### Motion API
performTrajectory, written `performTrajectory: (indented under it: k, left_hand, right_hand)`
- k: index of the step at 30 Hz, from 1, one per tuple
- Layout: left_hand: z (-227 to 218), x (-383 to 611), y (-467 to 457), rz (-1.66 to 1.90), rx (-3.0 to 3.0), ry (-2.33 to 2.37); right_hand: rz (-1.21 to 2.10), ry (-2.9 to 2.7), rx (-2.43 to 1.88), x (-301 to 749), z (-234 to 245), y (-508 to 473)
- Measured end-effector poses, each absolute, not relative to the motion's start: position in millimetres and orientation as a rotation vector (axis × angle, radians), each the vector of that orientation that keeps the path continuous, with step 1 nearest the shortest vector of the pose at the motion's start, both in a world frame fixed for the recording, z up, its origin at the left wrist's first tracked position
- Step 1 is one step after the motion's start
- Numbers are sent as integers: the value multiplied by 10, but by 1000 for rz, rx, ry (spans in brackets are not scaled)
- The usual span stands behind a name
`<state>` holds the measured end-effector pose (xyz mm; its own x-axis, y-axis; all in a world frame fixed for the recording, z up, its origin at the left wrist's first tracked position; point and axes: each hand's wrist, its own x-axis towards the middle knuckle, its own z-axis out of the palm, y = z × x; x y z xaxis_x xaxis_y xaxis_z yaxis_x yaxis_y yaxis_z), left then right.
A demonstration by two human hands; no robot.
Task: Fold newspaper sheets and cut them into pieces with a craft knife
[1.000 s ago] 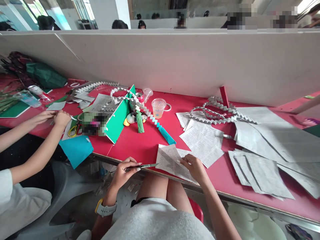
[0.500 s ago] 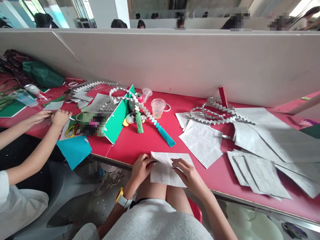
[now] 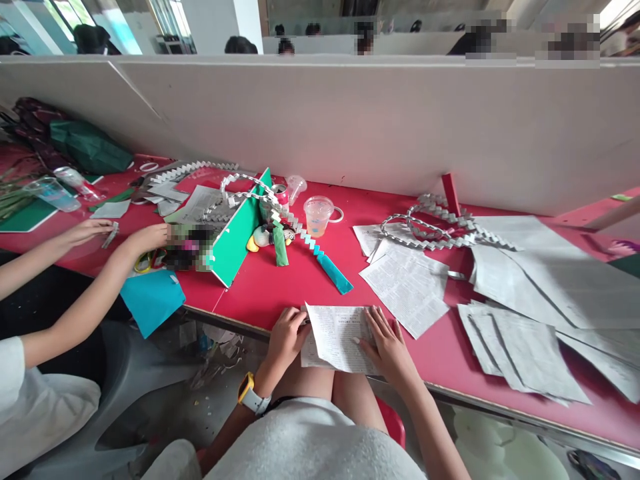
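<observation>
Since half a second ago, our right hand (image 3: 386,343) has gone from pinching to lying flat, and the co-worker's nearer hand (image 3: 150,237) has reached out towards the green board (image 3: 239,233). We see the newsprint sheet (image 3: 336,333) at the near edge of the red table (image 3: 280,283), partly overhanging it above our knees. Our right hand presses on the sheet's right part, fingers spread and straight. Our left hand (image 3: 287,333) is curled closed against the sheet's left edge – whether it pinches the paper or a tool we cannot tell. Beyond the sheet lie a teal folded strip (image 3: 331,268) and, to the right, more loose newsprint pages (image 3: 407,287). A plastic cup (image 3: 317,215) stands further back, near the partition (image 3: 350,120). The co-worker's other hand (image 3: 87,230) holds a small folded strip – well apart from our own hands.
</observation>
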<state>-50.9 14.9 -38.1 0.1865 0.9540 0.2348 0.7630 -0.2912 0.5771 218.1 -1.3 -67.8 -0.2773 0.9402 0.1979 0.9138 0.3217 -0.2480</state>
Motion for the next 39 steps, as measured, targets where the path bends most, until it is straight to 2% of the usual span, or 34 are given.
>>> performTrajectory:
  k: [8, 16, 39]
  left_hand:
    - [-446, -425, 168, 878, 2031, 1831]
    - [-444, -420, 133, 987, 1920, 1844]
    - [-272, -466, 193, 803, 1744, 2016]
  right_hand:
    - [127, -2279, -1620, 2153, -661, 0]
    - [118, -2268, -1649, 2132, -617, -24]
    - [101, -2272, -1662, 2138, -606, -21]
